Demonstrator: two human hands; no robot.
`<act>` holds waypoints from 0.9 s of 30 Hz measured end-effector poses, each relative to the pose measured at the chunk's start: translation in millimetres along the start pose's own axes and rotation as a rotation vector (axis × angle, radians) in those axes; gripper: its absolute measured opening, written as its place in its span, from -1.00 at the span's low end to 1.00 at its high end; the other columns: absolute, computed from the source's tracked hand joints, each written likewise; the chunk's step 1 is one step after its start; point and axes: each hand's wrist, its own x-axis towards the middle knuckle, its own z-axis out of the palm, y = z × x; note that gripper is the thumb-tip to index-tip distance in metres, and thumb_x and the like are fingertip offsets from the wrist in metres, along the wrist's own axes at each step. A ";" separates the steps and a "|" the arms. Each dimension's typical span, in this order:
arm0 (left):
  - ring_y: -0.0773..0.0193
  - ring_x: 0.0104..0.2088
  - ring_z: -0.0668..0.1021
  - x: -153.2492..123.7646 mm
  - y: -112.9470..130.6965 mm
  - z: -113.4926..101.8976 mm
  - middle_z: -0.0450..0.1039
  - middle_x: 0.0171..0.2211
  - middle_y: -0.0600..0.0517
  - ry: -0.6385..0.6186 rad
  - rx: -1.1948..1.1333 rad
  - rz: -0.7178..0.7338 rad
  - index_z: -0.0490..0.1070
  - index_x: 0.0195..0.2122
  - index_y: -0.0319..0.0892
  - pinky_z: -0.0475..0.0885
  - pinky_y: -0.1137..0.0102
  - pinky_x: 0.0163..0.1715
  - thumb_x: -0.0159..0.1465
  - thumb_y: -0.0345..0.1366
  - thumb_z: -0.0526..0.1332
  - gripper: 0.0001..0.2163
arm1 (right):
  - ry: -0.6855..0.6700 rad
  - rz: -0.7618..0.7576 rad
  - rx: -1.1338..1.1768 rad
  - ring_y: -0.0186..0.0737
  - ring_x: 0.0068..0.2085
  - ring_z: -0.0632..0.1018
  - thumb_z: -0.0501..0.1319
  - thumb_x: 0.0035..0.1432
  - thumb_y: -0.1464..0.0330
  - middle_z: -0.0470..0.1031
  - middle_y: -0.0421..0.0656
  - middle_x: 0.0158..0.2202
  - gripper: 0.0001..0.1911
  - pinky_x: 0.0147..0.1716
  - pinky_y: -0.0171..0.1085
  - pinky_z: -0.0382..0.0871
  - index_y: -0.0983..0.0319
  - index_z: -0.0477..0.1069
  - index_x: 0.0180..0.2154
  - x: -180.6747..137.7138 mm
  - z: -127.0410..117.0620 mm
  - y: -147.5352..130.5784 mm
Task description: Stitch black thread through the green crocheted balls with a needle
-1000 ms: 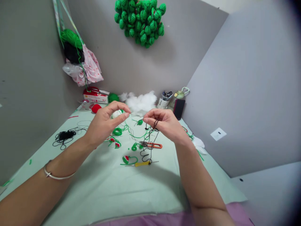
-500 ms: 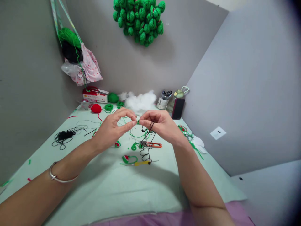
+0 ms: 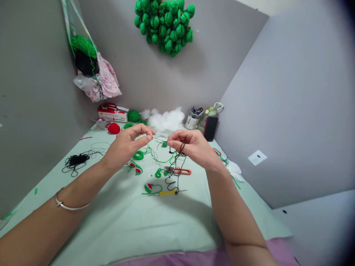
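Both hands are raised over a pale green table (image 3: 133, 221). My left hand (image 3: 126, 146) pinches thumb and forefinger on a thin strand that runs across to a small green crochet piece (image 3: 164, 144). My right hand (image 3: 194, 146) is closed on that green piece and on black thread (image 3: 177, 162), which hangs down in loops to the table. Below the hands lie orange-handled snips (image 3: 181, 171), a yellow-handled crochet hook (image 3: 168, 193) and small red-and-green crochet pieces (image 3: 148, 187).
A tangle of black yarn (image 3: 74, 160) lies at the left. At the back stand a red-and-white box (image 3: 112, 112), white stuffing (image 3: 165, 120), a pen cup (image 3: 194, 117), a dark phone (image 3: 210, 128). Green crochet balls (image 3: 165, 24) hang on the wall.
My hands met at the green piece half a second ago. Since then my left hand has drawn away to the left, with the strand stretched between the hands.
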 end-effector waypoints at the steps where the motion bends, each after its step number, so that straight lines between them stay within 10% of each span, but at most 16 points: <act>1: 0.04 0.02 0.51 0.0 -0.3 0.1 0.54 -0.09 -0.02 0.002 -0.006 -0.003 0.42 -0.36 -0.10 0.39 0.19 0.02 0.29 -0.12 0.25 -0.81 | 0.003 0.003 -0.002 -0.43 -0.47 0.27 0.35 0.16 0.21 0.32 -0.27 -0.51 -0.76 -0.49 -0.34 0.14 0.27 0.52 -0.35 0.0 0.3 0.0; 27: 0.06 0.12 0.46 -10.0 6.0 16.5 0.51 -0.05 -0.01 0.009 0.175 0.166 0.53 -0.32 -0.05 0.28 0.12 0.19 0.29 -0.15 0.30 -0.87 | -0.014 0.001 -0.006 -0.41 -0.48 0.24 0.36 0.14 0.13 0.32 -0.26 -0.51 -0.69 -0.50 -0.34 0.12 0.27 0.54 -0.35 0.1 8.8 -2.6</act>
